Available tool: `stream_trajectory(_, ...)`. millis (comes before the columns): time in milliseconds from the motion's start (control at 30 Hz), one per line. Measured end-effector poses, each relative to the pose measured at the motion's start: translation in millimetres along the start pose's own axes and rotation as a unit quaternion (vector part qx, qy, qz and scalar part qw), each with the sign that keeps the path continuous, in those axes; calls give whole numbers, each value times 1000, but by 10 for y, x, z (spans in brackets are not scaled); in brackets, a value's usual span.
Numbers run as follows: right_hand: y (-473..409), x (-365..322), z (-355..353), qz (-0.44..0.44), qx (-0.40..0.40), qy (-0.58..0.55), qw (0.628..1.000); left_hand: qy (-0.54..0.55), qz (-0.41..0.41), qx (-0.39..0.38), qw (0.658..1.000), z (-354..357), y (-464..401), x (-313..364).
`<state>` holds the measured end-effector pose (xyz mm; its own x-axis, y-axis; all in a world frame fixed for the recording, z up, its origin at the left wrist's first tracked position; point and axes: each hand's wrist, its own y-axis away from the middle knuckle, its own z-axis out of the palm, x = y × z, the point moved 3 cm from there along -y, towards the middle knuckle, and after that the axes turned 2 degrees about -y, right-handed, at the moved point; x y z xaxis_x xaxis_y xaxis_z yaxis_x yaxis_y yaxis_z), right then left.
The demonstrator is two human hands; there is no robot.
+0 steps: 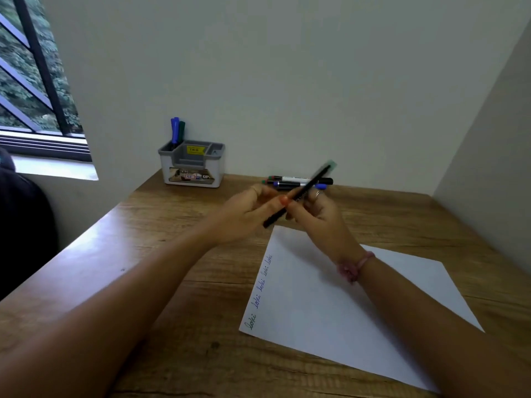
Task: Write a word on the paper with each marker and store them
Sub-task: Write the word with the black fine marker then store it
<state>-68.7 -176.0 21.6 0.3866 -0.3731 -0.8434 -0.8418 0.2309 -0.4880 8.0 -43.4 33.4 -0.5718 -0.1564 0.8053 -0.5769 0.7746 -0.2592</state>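
Note:
Both hands meet above the far edge of the white paper (pixel 344 297). A dark marker (pixel 298 195) with a blurred greenish far end lies slanted between them. My left hand (pixel 247 214) pinches its near part and my right hand (pixel 319 214) holds its middle. Several handwritten words run along the paper's left edge (pixel 258 294). A few more markers (pixel 296 181) lie on the desk behind my hands. The grey and white organizer (pixel 192 168) stands at the back left with blue and green markers (pixel 176 133) upright in its left compartment.
The wooden desk (pixel 172 282) sits in a corner, with walls behind and to the right. A window with dark bars (pixel 34 81) is at the left, and a dark object (pixel 20 225) stands beside the desk's left edge.

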Motion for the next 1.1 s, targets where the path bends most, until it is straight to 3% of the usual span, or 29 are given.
stream_trajectory(200,9,-82,-43,27,-41,-73,996,21,6,-31,999,207,2,38)
stream_trajectory(433,2,-18,10,24,-27,-113,993,36,62,32,997,228,-42,90)
stream_trajectory(533,-11,-53,-4,17,-37,-134,990,28,73,24,997,251,-55,55)
stream_trajectory(700,-37,49,-156,78,17,-204,976,41,-36,-1,998,69,-57,-108)
stream_trajectory(800,-20,143,-203,125,28,-184,974,98,-64,41,992,-106,-73,-318)
stream_trajectory(867,14,201,-170,148,12,-150,977,-24,-45,66,996,-149,-104,-443)
stream_trajectory(933,55,242,-99,161,-25,-127,978,-180,-8,28,983,-118,-132,-528)
stream_trajectory(1100,123,217,0,168,-99,-81,977,-316,26,-76,945,-30,-108,-474)
